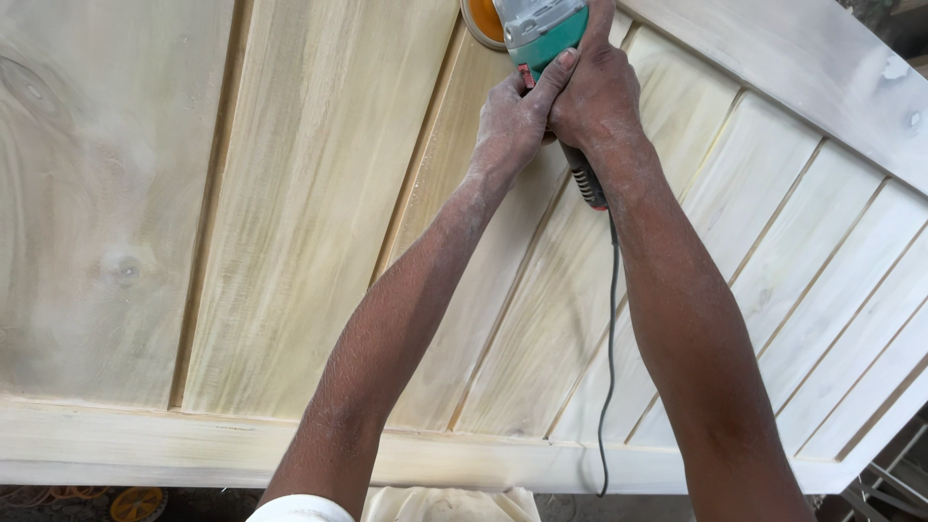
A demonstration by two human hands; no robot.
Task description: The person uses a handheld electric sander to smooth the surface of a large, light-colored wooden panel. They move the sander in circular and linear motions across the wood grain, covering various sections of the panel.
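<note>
A green and grey angle grinder (pixel 537 27) with an orange sanding disc (pixel 480 21) rests on a pale wooden door panel (pixel 309 213) at the top of the view. My left hand (pixel 512 121) grips the tool's body from the left. Wrapped around the rear handle beside it is my right hand (pixel 594 92). Both forearms are dusted with fine sawdust. The black handle end (pixel 587 184) sticks out below my right wrist, and a black power cord (pixel 609 358) hangs from it down over the panel.
The panel has slanted boards with grooves and a plain frame rail (pixel 145 445) along the near edge. Another rail (pixel 802 77) runs along the top right. A yellow disc (pixel 135 503) lies on the ground bottom left. Metal bars (pixel 894 478) show bottom right.
</note>
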